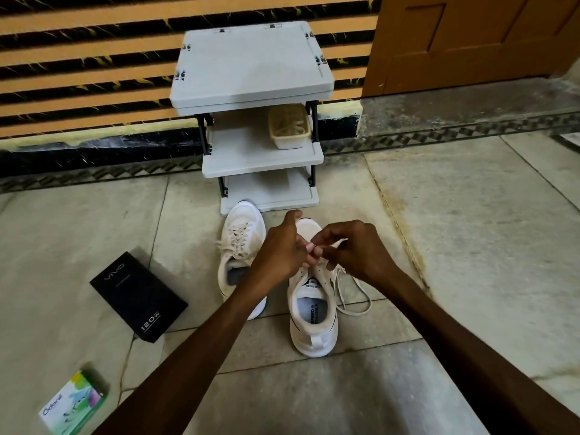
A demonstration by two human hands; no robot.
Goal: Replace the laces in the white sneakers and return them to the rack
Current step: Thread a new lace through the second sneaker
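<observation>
Head camera, looking down: seated on a stone floor [470, 230], a person works over the right sneaker [314, 328] of a white pair, the left hand [282, 249] and right hand [357, 252] meeting above its eyelets, fingers [326, 241] of both curled in and pinching the lace [354, 296], whose free length trails in loose loops on the floor beside the shoe. The left sneaker [241, 246] stands just beside it, already laced, toe touching the foot of the grey rack [251, 67]; a tub [290, 127] of what look like old laces sits on the middle shelf. A black box [138, 296] and a green carton [73, 403] lie well apart to the left. The likely hazards: the slack loops could twist or snag under the sole as the lace is drawn, a skipped eyelet would leave the ends uneven, and a hard tug may tip the unsteadied shoe.
</observation>
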